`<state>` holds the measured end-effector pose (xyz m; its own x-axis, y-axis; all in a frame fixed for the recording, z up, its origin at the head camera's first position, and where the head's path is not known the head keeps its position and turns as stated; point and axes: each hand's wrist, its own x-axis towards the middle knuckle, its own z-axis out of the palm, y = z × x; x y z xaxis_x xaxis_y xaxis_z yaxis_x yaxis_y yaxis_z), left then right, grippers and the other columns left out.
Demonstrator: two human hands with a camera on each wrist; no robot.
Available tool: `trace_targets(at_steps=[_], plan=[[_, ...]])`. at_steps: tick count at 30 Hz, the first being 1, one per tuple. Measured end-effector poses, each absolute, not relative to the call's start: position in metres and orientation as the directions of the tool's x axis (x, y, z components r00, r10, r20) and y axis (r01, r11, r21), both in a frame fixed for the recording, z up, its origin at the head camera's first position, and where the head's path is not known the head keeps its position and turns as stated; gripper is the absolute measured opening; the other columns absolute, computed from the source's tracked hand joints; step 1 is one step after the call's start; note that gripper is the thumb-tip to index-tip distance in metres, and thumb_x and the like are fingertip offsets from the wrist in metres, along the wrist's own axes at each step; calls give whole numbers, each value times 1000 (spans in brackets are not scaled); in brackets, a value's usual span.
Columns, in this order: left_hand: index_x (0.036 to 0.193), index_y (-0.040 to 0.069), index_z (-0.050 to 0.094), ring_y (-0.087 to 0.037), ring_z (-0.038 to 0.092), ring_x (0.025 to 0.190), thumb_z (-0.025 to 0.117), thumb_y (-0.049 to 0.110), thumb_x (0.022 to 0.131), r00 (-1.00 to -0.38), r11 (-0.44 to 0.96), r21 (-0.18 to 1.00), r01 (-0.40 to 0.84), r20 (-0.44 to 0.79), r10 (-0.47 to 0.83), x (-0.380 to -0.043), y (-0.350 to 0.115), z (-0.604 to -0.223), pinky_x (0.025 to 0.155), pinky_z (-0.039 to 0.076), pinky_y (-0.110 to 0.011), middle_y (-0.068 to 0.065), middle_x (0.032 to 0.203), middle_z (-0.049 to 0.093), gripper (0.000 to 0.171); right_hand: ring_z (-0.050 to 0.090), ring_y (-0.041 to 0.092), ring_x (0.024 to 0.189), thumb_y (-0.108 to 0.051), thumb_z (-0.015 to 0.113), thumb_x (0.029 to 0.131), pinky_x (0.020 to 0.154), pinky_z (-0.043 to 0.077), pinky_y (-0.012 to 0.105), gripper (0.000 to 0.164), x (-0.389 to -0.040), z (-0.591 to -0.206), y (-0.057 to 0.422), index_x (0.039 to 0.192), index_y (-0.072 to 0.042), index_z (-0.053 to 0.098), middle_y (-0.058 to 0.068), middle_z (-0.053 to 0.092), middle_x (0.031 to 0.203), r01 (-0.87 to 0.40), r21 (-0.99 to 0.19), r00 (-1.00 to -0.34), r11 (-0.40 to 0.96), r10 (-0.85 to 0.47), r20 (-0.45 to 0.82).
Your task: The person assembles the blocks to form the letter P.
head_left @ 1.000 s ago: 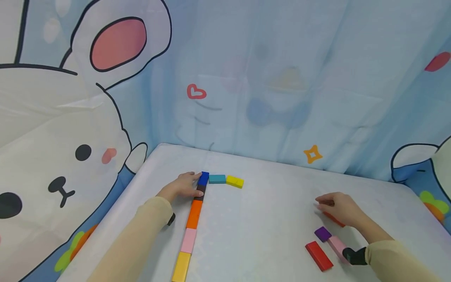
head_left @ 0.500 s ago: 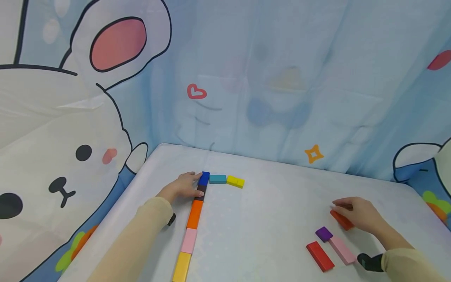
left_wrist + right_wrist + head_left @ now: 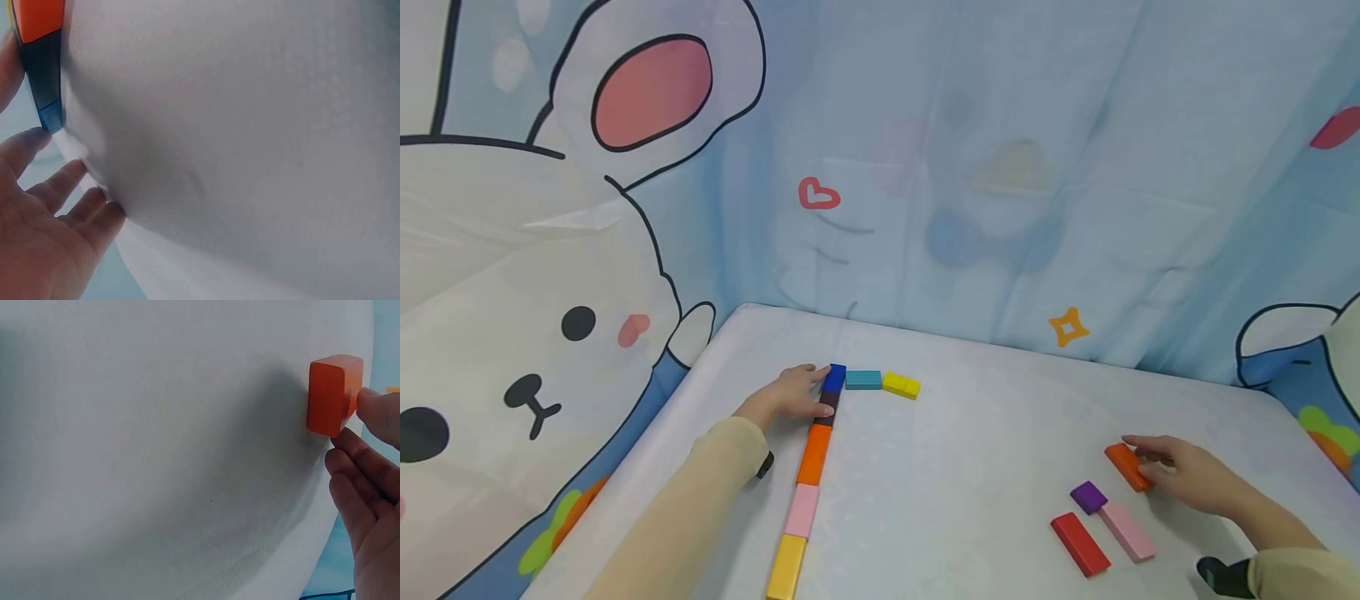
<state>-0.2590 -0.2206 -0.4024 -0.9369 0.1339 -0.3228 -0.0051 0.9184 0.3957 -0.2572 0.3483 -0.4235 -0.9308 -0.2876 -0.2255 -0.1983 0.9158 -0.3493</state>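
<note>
My left hand (image 3: 790,394) rests at the far end of a row of blocks. Its index fingertip touches the blue block (image 3: 834,378), and its thumb lies against the dark block (image 3: 826,407). Below these the row continues with an orange block (image 3: 815,455), a pink block (image 3: 802,510) and a golden-yellow block (image 3: 786,567). My right hand (image 3: 1197,473) is beside a separate orange block (image 3: 1124,465), index finger extended past its far end. In the right wrist view the thumb touches that loose orange block (image 3: 327,397), with the other fingers just below it.
A teal block (image 3: 863,380) and a yellow block (image 3: 901,385) extend rightward from the blue one. Nearer on the right lie a purple block (image 3: 1088,497), a pink block (image 3: 1127,532) and a red block (image 3: 1080,544). A printed curtain (image 3: 970,167) borders the white table (image 3: 955,483).
My right hand has moved right and toward me, uncovering the loose orange block, which now lies slightly farther right than a second ago. The left hand stays where it was.
</note>
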Motion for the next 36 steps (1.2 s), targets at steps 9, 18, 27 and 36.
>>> trace_targets(at_steps=[9,18,27,36], plan=[[162,17,31,-40,28,154,70,34,97,-935,918,397,-20,-331,123,-260,-220,-404,124,30,-58,-20,167,28,78,58,50,110,-23,69,96,90,56,63,53,-248,-420,356,136,10,57,35,60,125,-223,-326,-924,919,-306,-228],[162,17,31,-40,28,154,70,33,96,-935,915,402,-23,-332,122,-260,-221,-404,124,30,-58,-20,167,28,78,55,53,120,-30,78,90,95,56,58,70,-241,-422,368,138,14,53,36,57,135,-172,-428,-883,887,-331,-331],[162,17,31,-40,28,154,70,33,96,-937,913,408,-26,-329,120,-259,-221,-403,124,30,-58,-20,167,28,78,59,50,116,-38,83,83,94,56,59,78,-245,-423,366,137,12,55,35,61,130,-151,-401,-899,903,-294,-324],[162,16,32,-41,28,153,71,33,96,-937,910,414,-14,-323,133,-259,-222,-402,124,29,-59,-21,167,28,78,60,49,112,-40,84,82,94,57,59,78,-262,-414,342,134,13,58,35,63,126,-162,-360,-910,919,-280,-304]])
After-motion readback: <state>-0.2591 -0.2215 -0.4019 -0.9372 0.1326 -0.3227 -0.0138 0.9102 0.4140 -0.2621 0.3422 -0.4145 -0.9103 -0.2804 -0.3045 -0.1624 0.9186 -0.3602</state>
